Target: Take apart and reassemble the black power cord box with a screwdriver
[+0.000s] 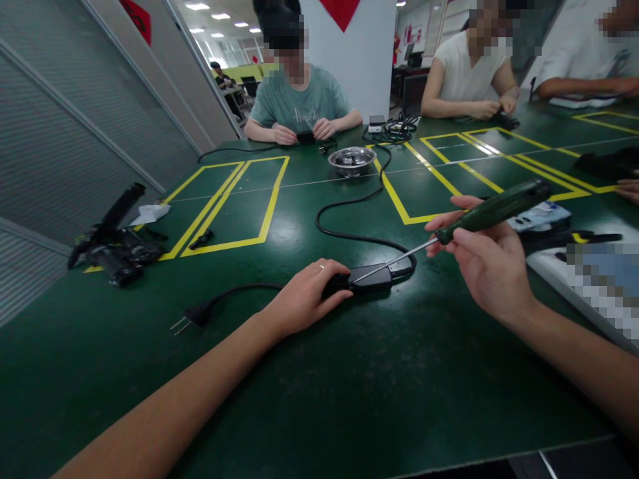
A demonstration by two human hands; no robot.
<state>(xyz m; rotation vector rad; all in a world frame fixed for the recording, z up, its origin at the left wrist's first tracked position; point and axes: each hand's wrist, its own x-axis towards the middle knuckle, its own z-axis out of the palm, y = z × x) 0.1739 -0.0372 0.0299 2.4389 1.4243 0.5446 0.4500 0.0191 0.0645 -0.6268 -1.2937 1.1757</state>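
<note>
Flat on the green table (299,399) lies a black box-shaped cord unit (372,278), perhaps a power adapter, with a cable leaving each end. My left hand (312,293) grips its left end, fingers over the top and thumb along the near side. A screwdriver (492,209) with a dark green handle and a thin metal shaft is in my right hand (486,266), held at a slant. Its tip meets the top of the black unit, close to my left fingertips; what lies right under the tip is too small to make out. The left cable ends in a two-pin plug (197,315).
A metal bowl (352,161) with small parts stands farther back. Black gear (117,246) and a white paper (150,213) lie at left. At right are a blue-white packet (542,216) and a white device (584,286). Several people sit around the table.
</note>
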